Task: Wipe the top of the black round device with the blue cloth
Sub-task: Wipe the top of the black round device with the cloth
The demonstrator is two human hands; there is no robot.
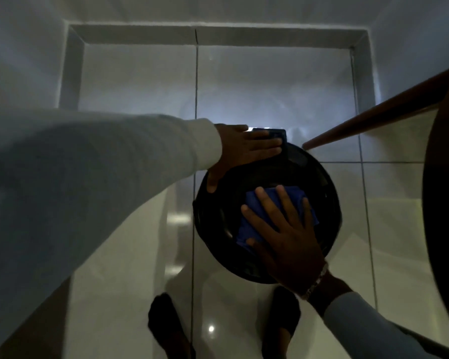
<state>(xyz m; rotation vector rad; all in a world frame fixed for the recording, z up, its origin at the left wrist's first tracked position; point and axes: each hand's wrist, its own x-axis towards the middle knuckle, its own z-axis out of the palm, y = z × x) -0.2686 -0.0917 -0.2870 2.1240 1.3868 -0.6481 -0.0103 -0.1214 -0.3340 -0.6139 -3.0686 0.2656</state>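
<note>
The black round device (pixel 322 203) lies flat on the pale tiled floor, right of centre. A folded blue cloth (pixel 257 203) rests on its top. My right hand (pixel 285 237) lies flat on the cloth with the fingers spread, pressing it onto the device. My left hand (pixel 241 151) reaches in from the left and rests on the device's far left edge, thumb on the rim, fingers flat near a dark block at the back. The device's near rim is hidden under my right wrist.
A brown wooden leg (pixel 373 117) slants down to the floor beside the device's far right edge, under a dark round tabletop (pixel 443 203) at the right. My two feet (pixel 171 330) in dark shoes stand just in front. White walls with a skirting close the far side.
</note>
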